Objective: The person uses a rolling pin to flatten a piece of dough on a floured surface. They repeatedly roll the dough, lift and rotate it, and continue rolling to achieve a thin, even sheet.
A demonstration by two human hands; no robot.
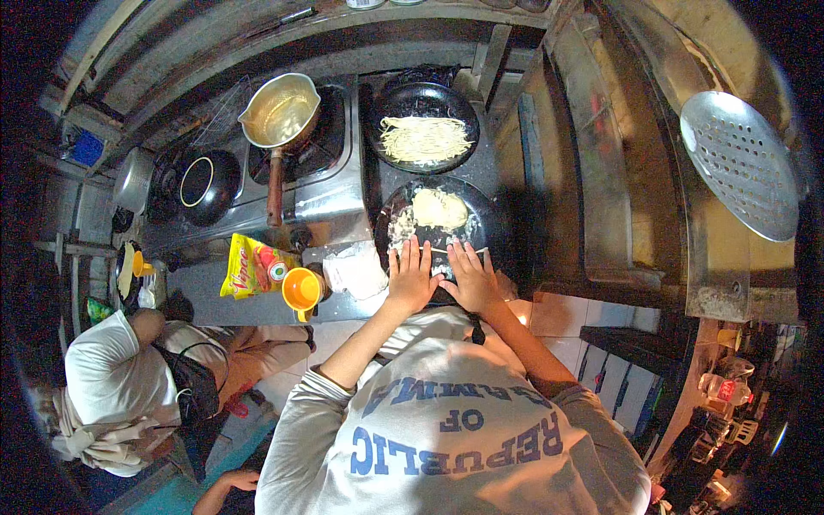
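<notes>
Both of my hands lie palm down over the near part of a round dark tray (479, 219), fingers spread. Under the fingertips of my left hand (412, 277) and my right hand (475, 277) runs a thin strand of dough (440, 250), its ends showing between and beyond them. Just past it on the same tray sits a pale lump of dough (440, 208), with flour and crumbs around. Farther off, a second round black tray (421, 103) holds a pile of dough strands (426, 139). A white bag of what looks like flour (357, 270) lies left of my left hand.
A saucepan (280, 112) stands on the gas stove (322, 206), its wooden handle towards me. A yellow snack packet (257, 266) and an orange cup (302, 289) are on the counter at left. A perforated metal skimmer (740, 164) hangs at right. Another person (116, 380) sits at left.
</notes>
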